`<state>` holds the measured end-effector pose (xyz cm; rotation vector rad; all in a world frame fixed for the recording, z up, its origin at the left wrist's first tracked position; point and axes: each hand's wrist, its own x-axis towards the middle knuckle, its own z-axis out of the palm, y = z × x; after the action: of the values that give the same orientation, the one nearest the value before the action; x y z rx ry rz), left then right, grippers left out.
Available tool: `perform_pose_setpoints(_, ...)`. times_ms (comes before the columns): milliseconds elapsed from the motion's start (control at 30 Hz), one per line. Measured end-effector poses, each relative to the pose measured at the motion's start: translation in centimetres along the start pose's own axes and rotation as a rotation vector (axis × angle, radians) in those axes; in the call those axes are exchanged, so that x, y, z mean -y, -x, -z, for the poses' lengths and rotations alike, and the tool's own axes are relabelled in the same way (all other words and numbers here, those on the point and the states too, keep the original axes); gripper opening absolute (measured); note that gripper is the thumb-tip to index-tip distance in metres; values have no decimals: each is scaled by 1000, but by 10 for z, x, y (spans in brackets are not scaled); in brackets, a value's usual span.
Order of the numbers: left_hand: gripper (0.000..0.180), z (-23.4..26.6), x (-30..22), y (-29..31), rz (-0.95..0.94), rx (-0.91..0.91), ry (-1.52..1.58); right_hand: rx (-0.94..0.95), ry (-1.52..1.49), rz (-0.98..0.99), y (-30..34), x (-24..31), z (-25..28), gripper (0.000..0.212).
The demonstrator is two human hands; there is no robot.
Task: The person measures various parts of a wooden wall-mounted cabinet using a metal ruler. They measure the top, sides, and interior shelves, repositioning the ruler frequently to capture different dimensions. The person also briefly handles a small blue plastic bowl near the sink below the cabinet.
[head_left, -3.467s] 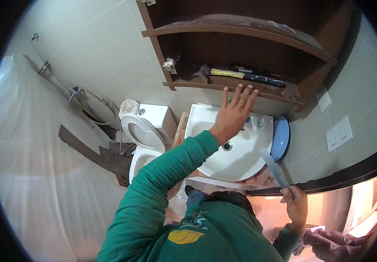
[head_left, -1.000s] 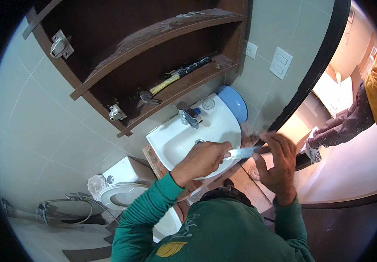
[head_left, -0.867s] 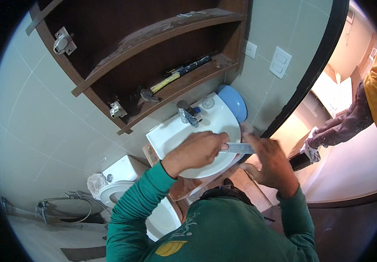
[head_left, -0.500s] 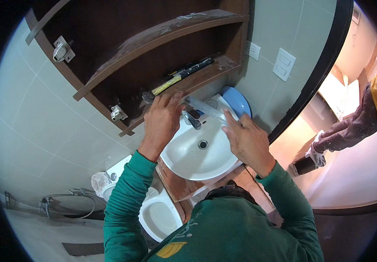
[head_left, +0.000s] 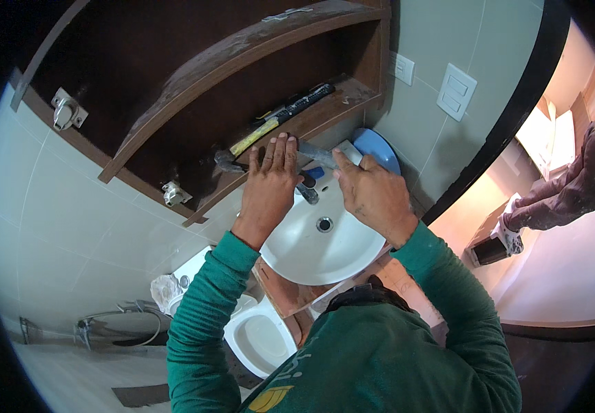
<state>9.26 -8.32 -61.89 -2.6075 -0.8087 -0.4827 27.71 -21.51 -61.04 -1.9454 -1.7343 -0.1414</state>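
My left hand (head_left: 272, 177) lies with its fingers stretched out flat at the lower front edge of the brown cabinet (head_left: 318, 128). My right hand (head_left: 374, 196) grips a long, flat grey strip (head_left: 316, 153), its index finger laid along it. The strip's far end is hidden by my left fingers; its exact kind cannot be made out. On the bottom shelf behind my left hand lies a hammer (head_left: 264, 135) with a yellow and black handle. Below both hands is the white washbasin (head_left: 297, 255), with a faucet (head_left: 307, 193) at its back.
A blue rounded object (head_left: 377, 153) stands at the basin's back right. Hinges (head_left: 70, 110) stick out from the cabinet's left side. A toilet (head_left: 262, 339) is at the lower left. Wall switches (head_left: 456, 92) sit by the dark doorframe (head_left: 480, 148); another person (head_left: 566, 182) stands beyond it.
My right hand has moved up and left, with the grey strip closer to the cabinet's edge. My left hand has shifted right, its fingers now flatter. The view has shifted slightly.
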Motion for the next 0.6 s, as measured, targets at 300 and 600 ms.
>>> perform_pose_setpoints(300,92,-11,0,-14,25,65,68,11,-25,-3,-11,-14,-1,41)
perform_pose_setpoints(600,90,-14,-5,-43,62,120,104,-49,3,-11,-27,-32,-9,41)
